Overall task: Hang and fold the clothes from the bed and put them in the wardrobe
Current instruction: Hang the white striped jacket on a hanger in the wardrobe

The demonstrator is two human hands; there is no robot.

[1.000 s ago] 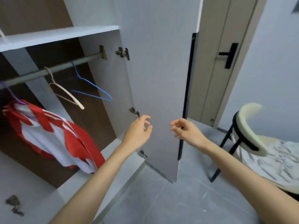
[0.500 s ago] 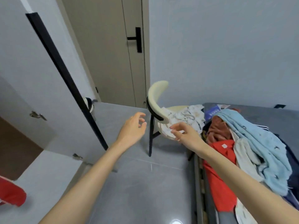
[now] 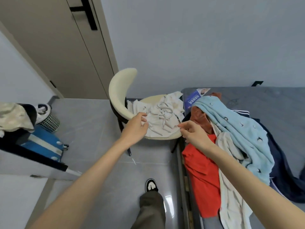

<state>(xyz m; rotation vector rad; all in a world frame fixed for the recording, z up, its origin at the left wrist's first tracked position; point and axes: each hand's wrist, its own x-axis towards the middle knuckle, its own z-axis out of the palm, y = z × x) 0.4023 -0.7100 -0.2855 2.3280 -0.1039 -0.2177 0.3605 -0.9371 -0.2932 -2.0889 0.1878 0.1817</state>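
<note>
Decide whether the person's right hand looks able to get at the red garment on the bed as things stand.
Probably yes. The right hand hovers empty beside the red garment, which lies uncovered at the edge of the bed; the light blue garment drapes the pile farther right, not between them.

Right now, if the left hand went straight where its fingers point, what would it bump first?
Probably the crumpled cream-white cloth on the cream curved-back chair; the left hand hovers beside it, depth unclear.
</note>
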